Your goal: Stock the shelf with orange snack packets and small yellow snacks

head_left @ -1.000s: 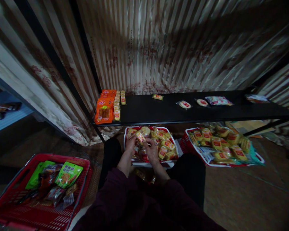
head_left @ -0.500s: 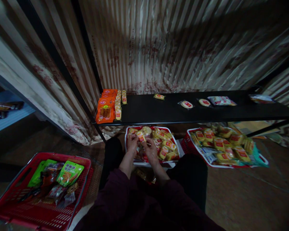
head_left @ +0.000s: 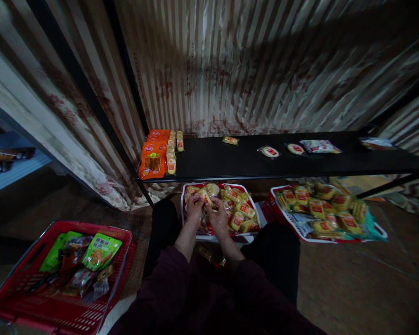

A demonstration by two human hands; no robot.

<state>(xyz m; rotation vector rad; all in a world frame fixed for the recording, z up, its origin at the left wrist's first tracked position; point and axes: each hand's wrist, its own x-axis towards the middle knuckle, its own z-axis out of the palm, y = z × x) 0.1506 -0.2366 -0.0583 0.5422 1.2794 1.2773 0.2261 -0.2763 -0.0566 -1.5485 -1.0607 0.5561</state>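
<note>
Between my two hands is a small yellow packet with a red label (head_left: pixel 205 195). My left hand (head_left: pixel 194 208) pinches it from the left and my right hand (head_left: pixel 218 217) from the right. Both hands are over a red basket with a white rim (head_left: pixel 252 197), heaped with similar yellow wrapped packets (head_left: pixel 245 210). Behind it, a black shelf (head_left: pixel 209 160) bears orange snack bags (head_left: pixel 153 159) at its left end, with rows of small yellow packets (head_left: pixel 171 158) beside them. A single yellow packet (head_left: pixel 230 140) lies farther right on the shelf.
Two round wrapped pieces (head_left: pixel 270 151) and a white bag (head_left: pixel 320 146) lie on the shelf's right half. Another basket of yellow packets (head_left: pixel 272 204) is on the right. A red basket (head_left: pixel 28 309) with green bags (head_left: pixel 101 251) stands at the lower left.
Both hands have shifted slightly upward with the packet, and their fingers have moved a little around it. The shelf and baskets look the same.
</note>
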